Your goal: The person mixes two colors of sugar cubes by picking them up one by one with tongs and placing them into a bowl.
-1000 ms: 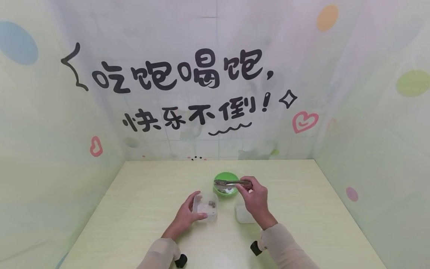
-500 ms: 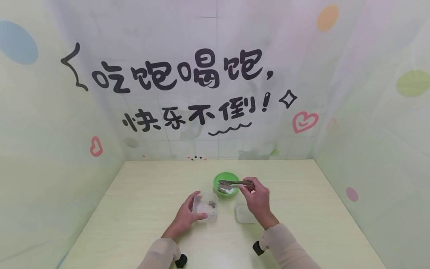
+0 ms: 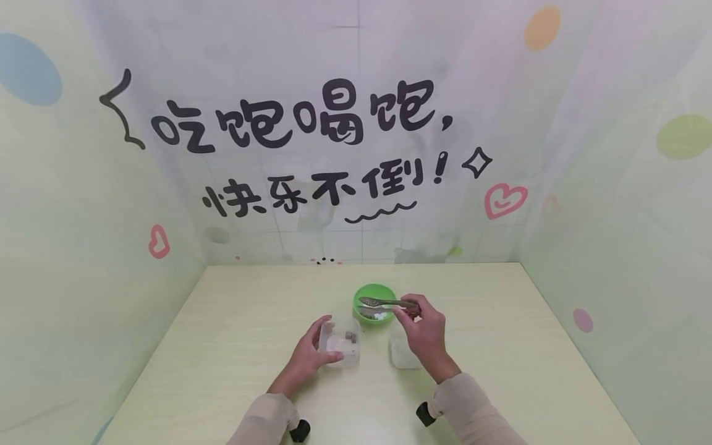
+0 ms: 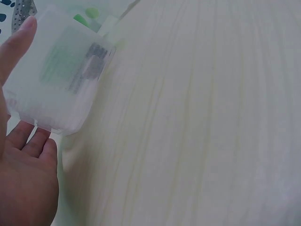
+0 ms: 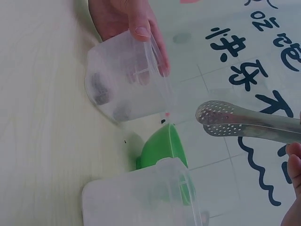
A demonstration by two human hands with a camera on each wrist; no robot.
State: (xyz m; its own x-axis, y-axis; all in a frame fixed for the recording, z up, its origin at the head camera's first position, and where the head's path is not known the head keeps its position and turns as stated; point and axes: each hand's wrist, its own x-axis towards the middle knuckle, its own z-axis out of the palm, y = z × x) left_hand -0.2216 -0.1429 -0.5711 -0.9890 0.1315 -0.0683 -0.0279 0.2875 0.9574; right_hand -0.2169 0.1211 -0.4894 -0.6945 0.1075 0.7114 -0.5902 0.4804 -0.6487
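My left hand (image 3: 307,357) grips a clear plastic box (image 3: 350,360), with the thumb at its front and fingers around the left side. A few small grey cubes (image 3: 350,337) lie inside the box. In my right hand (image 3: 429,337) is a pair of metal tongs (image 3: 389,302), held over a green bowl (image 3: 382,289). White and greyish pieces sit in that bowl, partly hidden by the tongs. The perforated tips of the tongs (image 5: 217,115) hold nothing between them in the right wrist view and stand slightly apart.
A second translucent plastic box (image 3: 404,356) stands on the table just below my right hand, partly covered by it. The pale wooden table (image 3: 250,296) meets printed fabric walls (image 3: 356,241) at the back and both sides.
Over the bowl, the tongs have shifted slightly to the right, then a little back left. My left hand and its box keep their place.
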